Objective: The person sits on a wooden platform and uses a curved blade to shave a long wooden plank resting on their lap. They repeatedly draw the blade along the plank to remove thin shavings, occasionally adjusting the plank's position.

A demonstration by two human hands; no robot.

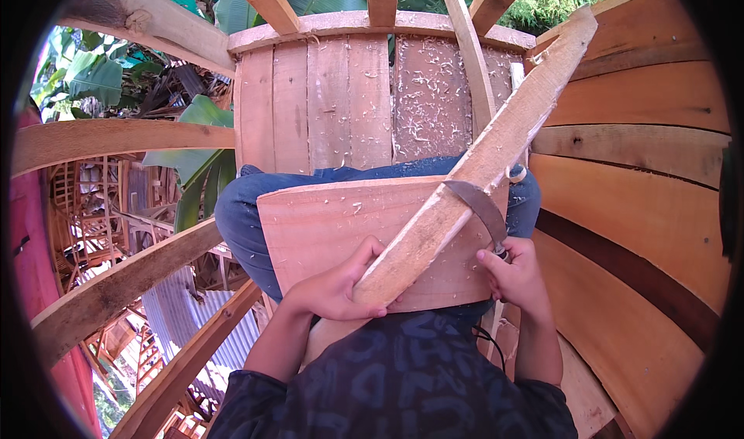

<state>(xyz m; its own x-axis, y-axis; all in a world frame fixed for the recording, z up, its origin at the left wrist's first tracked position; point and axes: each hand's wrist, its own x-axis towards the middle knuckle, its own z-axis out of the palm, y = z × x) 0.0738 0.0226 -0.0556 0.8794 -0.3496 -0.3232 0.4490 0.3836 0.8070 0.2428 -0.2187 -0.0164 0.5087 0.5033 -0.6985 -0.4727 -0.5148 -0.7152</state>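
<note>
A long wooden plank (457,187) slants from my body up to the far right, across a wide board (333,230) on my lap. My left hand (341,284) is wrapped round the plank's near part, thumb along its upper edge. In my right hand (515,272) is the handle of a sickle (482,206) with a dark curved blade. The blade arches to the left, and its tip end lies against the plank at mid-length. A pale wood curl (515,174) hangs by the plank's right edge, beyond the blade.
Wood shavings (430,90) litter the plank floor (291,106) ahead. A narrow stick (473,59) leans near the far edge. Boarded wall (628,175) rises on the right. On the left, spaced rails (124,141) look down on corrugated roofing (194,311). My crossed legs (252,214) lie under the board.
</note>
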